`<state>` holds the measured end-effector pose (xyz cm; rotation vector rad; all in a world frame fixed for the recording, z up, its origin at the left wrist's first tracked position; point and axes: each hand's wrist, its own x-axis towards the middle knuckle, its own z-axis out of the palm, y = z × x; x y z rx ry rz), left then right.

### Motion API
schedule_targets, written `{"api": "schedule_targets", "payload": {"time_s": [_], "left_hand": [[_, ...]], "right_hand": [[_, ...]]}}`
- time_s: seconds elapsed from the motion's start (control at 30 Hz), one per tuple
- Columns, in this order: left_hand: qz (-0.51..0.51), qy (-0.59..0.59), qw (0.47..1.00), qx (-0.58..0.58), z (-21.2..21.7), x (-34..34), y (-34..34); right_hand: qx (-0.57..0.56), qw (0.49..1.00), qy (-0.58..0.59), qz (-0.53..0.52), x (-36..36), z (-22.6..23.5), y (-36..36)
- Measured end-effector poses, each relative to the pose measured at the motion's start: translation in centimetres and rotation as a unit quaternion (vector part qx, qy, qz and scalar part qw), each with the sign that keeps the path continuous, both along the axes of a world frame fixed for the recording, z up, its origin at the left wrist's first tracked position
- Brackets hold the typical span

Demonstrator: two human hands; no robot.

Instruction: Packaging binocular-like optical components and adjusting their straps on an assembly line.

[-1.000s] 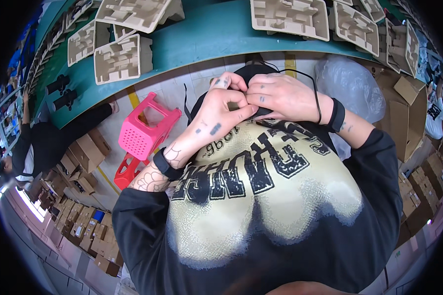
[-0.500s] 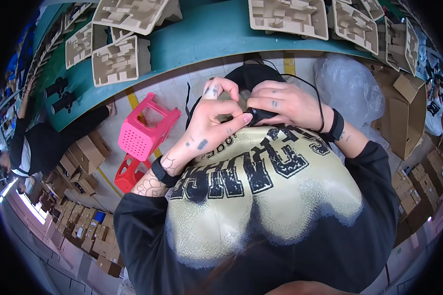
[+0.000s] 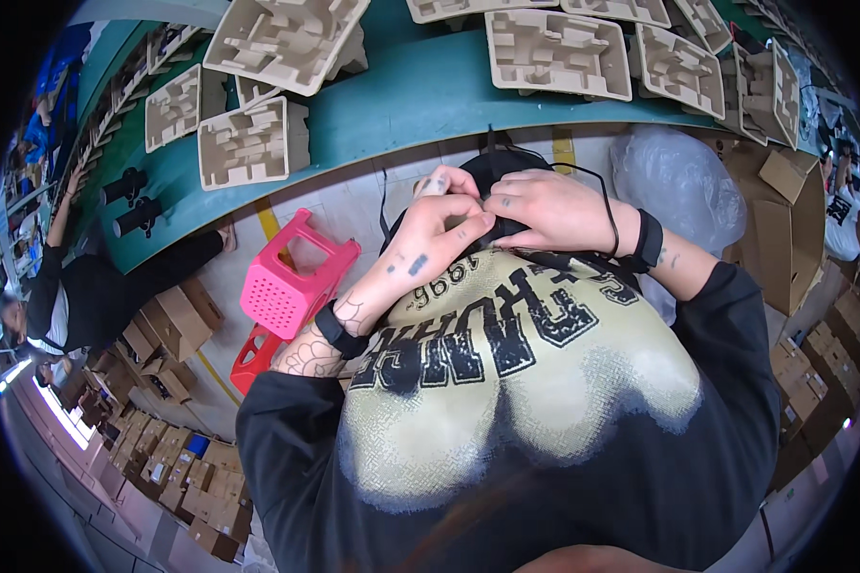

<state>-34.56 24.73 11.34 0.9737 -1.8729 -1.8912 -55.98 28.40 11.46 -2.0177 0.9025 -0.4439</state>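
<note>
My two hands meet close to my body, just above the printed part of my shirt. My right hand curls palm-down over a small black object, whose kind is mostly hidden by the fingers. Thumb and fingers of my left hand are pinched together at its left end, touching the right hand's fingertips; what they pinch is too covered to make out. A thin black cable loops over the right hand toward the wrist.
Moulded beige trays stand along the green table ahead. Two black cylindrical parts lie at its left end. A pink stool is on the floor left; clear plastic bags and an open carton are right. Another person works at left.
My left hand has shifted right and closed in against the right hand. The black object, plainer before, is now mostly covered. The view has tilted slightly, so the table sits lower.
</note>
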Motion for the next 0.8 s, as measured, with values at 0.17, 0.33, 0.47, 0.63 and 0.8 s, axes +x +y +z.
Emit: {"api": "schedule_targets", "payload": {"time_s": [0.17,0.33,0.47,0.63,0.8], "left_hand": [[-0.089,-0.100,0.982,-0.136,2.1,-1.0,-1.2],[-0.056,-0.012,0.998,0.009,1.7,-1.1,-1.8],[-0.046,0.042,0.996,0.057,6.7,-1.0,-3.5],[0.030,0.101,0.992,0.071,16.9,1.0,-5.9],[0.088,0.073,0.990,0.076,20.1,1.7,-10.7]], "right_hand": [[-0.068,0.997,0.001,0.032,-0.6,1.1,-1.1],[-0.075,0.993,0.048,0.076,-1.2,4.2,-3.1],[-0.160,0.984,0.027,0.067,-0.9,9.3,-4.8],[-0.248,0.963,-0.008,0.108,0.6,18.9,-9.2],[-0.263,0.957,-0.059,0.105,2.3,19.7,-15.0]]}}
